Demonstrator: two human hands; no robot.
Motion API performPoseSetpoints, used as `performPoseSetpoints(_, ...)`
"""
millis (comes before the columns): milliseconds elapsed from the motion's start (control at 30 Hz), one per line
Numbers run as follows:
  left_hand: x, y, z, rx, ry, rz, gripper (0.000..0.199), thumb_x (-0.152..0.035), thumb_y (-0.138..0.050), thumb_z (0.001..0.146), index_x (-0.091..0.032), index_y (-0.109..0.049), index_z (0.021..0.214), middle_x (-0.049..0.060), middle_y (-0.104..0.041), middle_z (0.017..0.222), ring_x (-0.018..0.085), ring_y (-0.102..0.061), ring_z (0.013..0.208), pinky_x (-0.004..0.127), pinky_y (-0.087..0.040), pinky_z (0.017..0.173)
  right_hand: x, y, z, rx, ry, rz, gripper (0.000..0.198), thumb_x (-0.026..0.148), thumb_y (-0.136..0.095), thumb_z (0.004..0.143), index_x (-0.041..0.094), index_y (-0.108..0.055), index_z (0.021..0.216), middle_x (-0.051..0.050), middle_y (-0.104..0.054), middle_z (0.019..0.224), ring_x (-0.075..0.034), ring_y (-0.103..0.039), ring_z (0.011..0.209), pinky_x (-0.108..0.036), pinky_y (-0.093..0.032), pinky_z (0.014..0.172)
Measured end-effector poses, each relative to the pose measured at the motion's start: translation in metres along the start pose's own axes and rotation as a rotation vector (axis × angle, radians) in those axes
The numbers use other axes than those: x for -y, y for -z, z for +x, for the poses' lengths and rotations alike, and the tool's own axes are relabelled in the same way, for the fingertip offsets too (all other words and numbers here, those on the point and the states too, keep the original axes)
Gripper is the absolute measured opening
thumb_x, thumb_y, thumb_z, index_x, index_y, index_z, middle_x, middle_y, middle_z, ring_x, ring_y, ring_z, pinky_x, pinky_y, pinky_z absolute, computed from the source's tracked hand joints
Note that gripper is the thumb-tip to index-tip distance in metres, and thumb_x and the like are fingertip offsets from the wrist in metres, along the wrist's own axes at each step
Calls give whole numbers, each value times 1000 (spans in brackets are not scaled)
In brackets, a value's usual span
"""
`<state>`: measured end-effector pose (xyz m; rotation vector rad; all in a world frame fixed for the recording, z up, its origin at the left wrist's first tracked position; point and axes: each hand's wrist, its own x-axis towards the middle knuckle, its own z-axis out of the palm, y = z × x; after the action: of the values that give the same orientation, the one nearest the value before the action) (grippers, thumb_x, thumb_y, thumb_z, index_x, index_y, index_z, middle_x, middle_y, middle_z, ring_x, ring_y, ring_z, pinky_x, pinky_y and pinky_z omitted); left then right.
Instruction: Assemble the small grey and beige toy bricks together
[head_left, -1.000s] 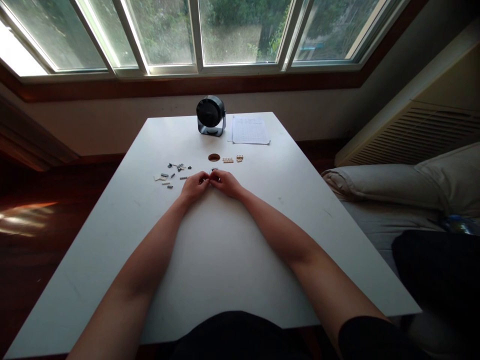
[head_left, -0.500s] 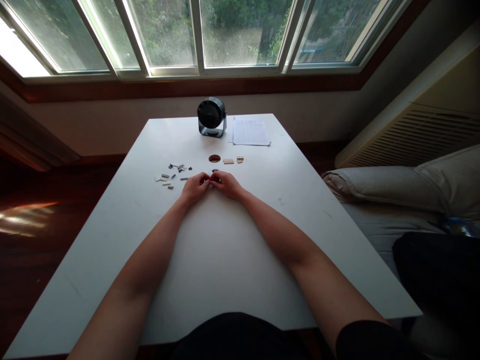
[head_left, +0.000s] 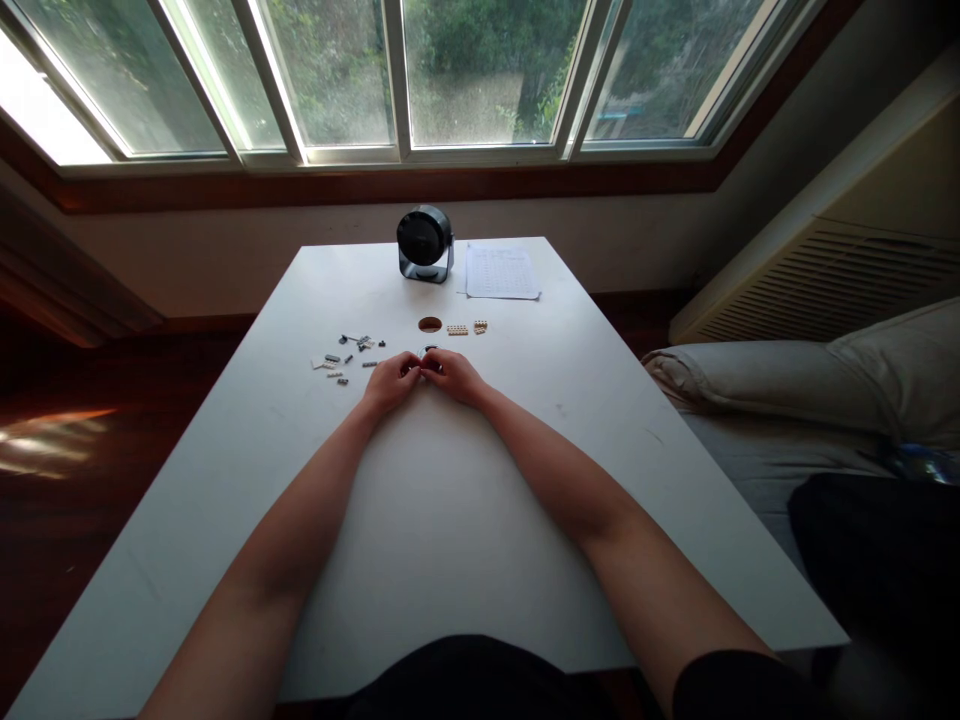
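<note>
In the head view, the window (head_left: 480, 80), the table (head_left: 480, 520) and everything on it are seen slightly lower in the frame than a second ago, while the pose of the hands is almost unchanged and the loose pieces (head_left: 332, 358) are kept in the same layout. At the centre of the frame, the left hand (head_left: 392, 383) is curled, with thumb and fingers brought nearly together; the right hand (head_left: 454, 377) is bent the same way, and the two sets of fingertips are met. A small piece (head_left: 430, 349), dark and whitish, is pinched between them; it is mostly hidden by the fingers, so its shape cannot be told. Just left of the left hand, a grey bar (head_left: 370, 364) is left on the tabletop, and the loose pieces, grey, dark and white, are scattered farther left. Just above the hands in the frame, a round hole (head_left: 430, 325) is cut in the table, and to its right two tan clusters (head_left: 457, 330) of studded parts are laid side by side, apart. In the upper middle, a black device (head_left: 424, 240) is stood upright, with printed paper (head_left: 501, 272) laid flat to its right.
</note>
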<state>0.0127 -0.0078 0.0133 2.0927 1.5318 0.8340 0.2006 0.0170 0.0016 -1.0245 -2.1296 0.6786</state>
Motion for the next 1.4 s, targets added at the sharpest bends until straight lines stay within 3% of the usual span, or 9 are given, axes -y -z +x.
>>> performPoseSetpoints(1400,2,0,1,-1,-32,0,23,-31,-54,86,-22,-70,100,3,-72,89,18,-62,79,28,-45,71,-5,-4,1,-15,8,-16,10,28,-59,85,20,-63,88,-1,-64,85,-14,-50,74,-24,-36,69)
